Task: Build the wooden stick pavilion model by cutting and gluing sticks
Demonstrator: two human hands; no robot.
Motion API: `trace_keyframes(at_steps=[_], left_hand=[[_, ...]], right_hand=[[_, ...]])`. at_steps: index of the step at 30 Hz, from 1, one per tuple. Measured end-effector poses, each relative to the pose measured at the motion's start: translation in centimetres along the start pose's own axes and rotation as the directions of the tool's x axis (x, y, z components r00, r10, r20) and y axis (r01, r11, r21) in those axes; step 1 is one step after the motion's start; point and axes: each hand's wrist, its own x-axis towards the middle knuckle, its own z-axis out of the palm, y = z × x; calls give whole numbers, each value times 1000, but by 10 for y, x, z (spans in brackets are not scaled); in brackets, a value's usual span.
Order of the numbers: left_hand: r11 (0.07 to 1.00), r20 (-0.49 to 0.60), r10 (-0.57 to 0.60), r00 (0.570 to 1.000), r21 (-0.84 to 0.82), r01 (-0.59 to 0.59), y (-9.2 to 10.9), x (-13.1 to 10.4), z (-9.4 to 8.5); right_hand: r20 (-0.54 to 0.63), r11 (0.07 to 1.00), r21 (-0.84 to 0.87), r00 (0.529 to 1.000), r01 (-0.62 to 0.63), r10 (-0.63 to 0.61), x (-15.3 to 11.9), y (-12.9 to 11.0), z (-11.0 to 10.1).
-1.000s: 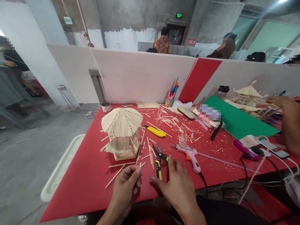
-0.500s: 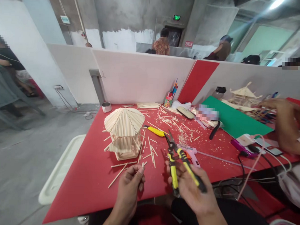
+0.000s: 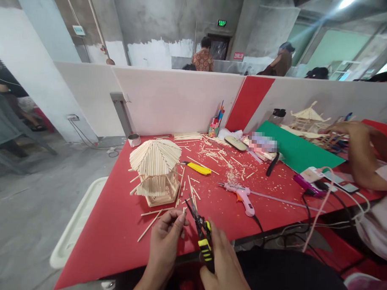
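Between the thumb and fingers of my left hand point(image 3: 169, 232) is a short wooden stick point(image 3: 184, 210), its pale tip poking up. My right hand point(image 3: 222, 264) is closed around the yellow-and-black handles of a pair of pliers point(image 3: 205, 242). The jaws of the pliers are slightly apart and lie close to the stick's tip; whether they touch it I cannot tell. Just beyond my left hand stands a small six-sided pavilion model point(image 3: 157, 173) built of wooden sticks with a pointed roof. Loose sticks point(image 3: 150, 224) lie in front of it.
On the red table point(image 3: 104, 243) are a yellow utility knife point(image 3: 197, 168), a pink glue gun point(image 3: 242, 195) with a cord, a glasses case point(image 3: 236, 143), a pen cup point(image 3: 214, 128) and scattered stick scraps. A green board point(image 3: 298, 144) and a co-worker's arm point(image 3: 360, 155) are at right.
My right hand has brought the pliers left and turned them, so their jaws are now close to the stick in my left hand. The glue gun is now uncovered. The view has shifted slightly.
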Motion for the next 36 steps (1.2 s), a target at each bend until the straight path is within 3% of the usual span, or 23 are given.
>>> trace_keyframes(at_steps=[3,6,18,24,30,36], left_hand=[[999,-4,42,999,23,-42,1,-1,2],[996,-6,71,997,52,-70,2,-2,3],[998,-23,50,998,43,-49,3,-3,2],[1000,24,11,1000,21,-11,2,-1,4],[986,68,65,996,149,-74,3,0,5],[980,93,23,995,193,-41,-1,0,5]], right_hand=[[-13,982,-184,999,41,-44,-3,0,4],[-22,965,-255,997,68,-76,-2,-1,7],[-38,947,-260,978,190,-207,7,6,16],[-48,946,-279,982,164,-184,7,11,17],[-71,941,-306,982,148,-177,7,11,16],[-96,932,-337,979,137,-178,5,12,17]])
